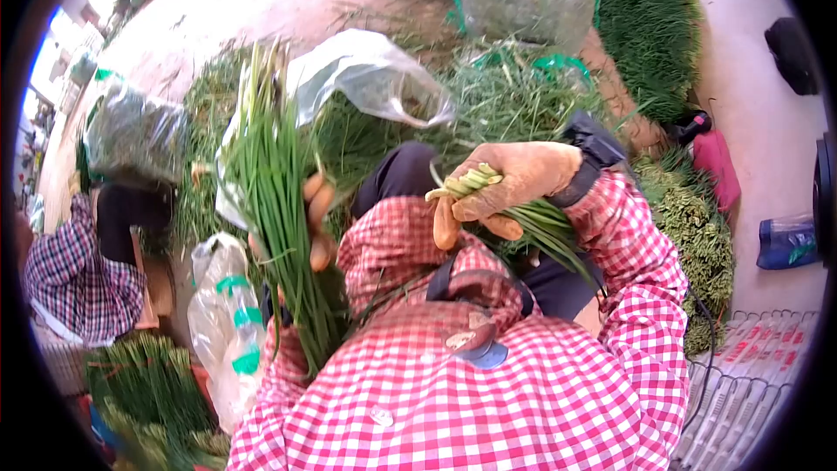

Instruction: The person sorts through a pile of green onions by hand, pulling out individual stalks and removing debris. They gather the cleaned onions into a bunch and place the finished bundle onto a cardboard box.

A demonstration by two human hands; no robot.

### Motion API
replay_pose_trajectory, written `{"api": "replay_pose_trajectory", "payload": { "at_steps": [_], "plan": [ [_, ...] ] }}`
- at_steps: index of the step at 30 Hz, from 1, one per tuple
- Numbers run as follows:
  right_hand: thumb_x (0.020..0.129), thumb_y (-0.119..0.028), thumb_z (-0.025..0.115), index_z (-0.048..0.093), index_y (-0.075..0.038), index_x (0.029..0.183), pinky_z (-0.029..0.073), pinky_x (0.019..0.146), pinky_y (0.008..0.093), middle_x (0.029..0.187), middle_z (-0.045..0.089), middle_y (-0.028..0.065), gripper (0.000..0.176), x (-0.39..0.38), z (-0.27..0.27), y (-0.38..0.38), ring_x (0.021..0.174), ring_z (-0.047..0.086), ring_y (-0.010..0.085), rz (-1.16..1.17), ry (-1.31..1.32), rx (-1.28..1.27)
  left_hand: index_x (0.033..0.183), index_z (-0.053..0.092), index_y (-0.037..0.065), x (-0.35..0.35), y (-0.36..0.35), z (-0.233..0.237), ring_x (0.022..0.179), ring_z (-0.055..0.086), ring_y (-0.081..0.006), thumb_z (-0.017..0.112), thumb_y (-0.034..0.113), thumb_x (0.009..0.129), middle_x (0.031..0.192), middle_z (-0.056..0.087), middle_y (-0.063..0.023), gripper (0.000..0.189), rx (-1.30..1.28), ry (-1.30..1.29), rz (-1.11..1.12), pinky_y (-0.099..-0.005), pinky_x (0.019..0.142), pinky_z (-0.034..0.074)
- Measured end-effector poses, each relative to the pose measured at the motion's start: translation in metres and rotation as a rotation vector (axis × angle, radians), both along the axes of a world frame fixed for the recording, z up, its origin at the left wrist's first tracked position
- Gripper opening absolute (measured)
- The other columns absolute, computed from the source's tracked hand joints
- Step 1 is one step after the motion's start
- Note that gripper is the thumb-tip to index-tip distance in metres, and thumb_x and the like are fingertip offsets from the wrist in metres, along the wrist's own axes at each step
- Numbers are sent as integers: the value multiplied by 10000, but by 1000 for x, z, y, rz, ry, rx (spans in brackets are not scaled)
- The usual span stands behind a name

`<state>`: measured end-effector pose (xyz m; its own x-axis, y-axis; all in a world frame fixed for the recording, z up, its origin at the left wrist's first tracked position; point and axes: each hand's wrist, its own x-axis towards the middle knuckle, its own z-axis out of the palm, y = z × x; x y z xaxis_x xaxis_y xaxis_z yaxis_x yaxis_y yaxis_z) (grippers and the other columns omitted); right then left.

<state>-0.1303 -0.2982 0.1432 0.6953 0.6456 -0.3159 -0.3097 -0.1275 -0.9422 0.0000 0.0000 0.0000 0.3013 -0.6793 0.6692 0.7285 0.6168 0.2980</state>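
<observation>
My left hand (319, 214), in a tan glove, is closed round a thick bunch of garlic chives (268, 174). The bunch stands nearly upright, pale ends at the top and green leaves hanging down past my sleeve; it hides my palm. Also gloved, my right hand (514, 179) grips a smaller bunch of chives (475, 180) in front of my chest. Its pale ends poke out towards the left between thumb and fingers, and its green leaves trail down to the right. The two bunches are apart. Loose greens lie beyond my knees, around an open clear plastic bag (366, 74).
Stacked chives (645, 35) lie at the back right, with another pile (689, 253) beside my right arm. A full clear bag (527, 0) stands ahead. At left sits a person in a checked shirt (83, 275), near bundled chives (153, 392) and a plastic bag roll (222, 314).
</observation>
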Motion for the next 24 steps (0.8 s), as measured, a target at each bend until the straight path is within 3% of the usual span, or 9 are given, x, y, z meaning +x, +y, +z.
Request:
{"api": "replay_pose_trajectory", "payload": {
  "at_steps": [3,6,8,11,13,16,18,22,24],
  "plan": [
    [926,-230,588,630,56,1052,450,452,237,1005,677,124,315,-2,-47,22,478,544,93,141,216,211,1483,93,49,-21,-38,20,1428,-51,-327,337,307,1006,1520,65,-248,595,-64,-97,86,-375,827,534],
    [930,-238,584,618,50,1080,502,602,254,995,678,130,326,-2,-56,44,644,614,133,284,287,288,1484,47,55,-50,-68,49,1411,73,-333,399,401,982,1510,96,-262,704,-20,-45,-113,-338,818,561],
    [932,-241,583,593,40,1102,506,648,258,968,677,114,329,1,-78,48,695,619,135,173,16,197,1475,54,32,-46,-76,30,1323,263,-366,421,470,956,1463,159,-311,773,32,-111,-286,-358,791,572],
    [931,-254,585,551,27,1130,506,659,257,910,672,83,347,6,-71,40,709,615,116,32,43,-17,1445,102,-33,-48,-47,8,1027,554,-392,478,544,901,1324,318,-396,878,439,43,-312,-407,703,590],
    [917,-287,606,541,-4,1108,496,634,254,833,661,47,347,1,-62,38,701,609,88,-59,183,-20,1413,177,-64,-53,-39,-2,943,616,-399,504,527,894,1187,449,-393,851,458,108,-373,-418,640,592],
    [873,-365,619,652,-35,854,472,535,245,670,629,25,332,-3,-54,37,581,602,115,-41,119,-222,1370,253,-94,-38,-28,-38,818,652,-366,523,522,889,1038,555,-370,828,335,109,-524,-397,574,581],
    [892,-314,606,653,-50,923,471,588,255,738,656,30,269,0,-44,27,610,611,101,74,115,-377,1332,308,-112,-35,-27,-27,700,652,-309,524,532,890,948,601,-337,811,254,95,-540,-360,523,561],
    [883,-310,604,677,-80,932,471,619,282,727,667,30,246,-11,-30,28,590,610,102,26,162,-689,1411,97,-78,-28,-33,9,629,635,-270,471,523,924,971,621,-301,859,168,-14,-558,-331,510,534],
    [871,-331,606,688,-108,958,473,613,304,723,668,32,253,-14,-48,29,599,616,112,42,188,-664,1443,0,-45,-21,-25,13,646,632,-267,446,513,941,1010,611,-300,872,112,-69,-552,-328,525,529]
  ]
}}
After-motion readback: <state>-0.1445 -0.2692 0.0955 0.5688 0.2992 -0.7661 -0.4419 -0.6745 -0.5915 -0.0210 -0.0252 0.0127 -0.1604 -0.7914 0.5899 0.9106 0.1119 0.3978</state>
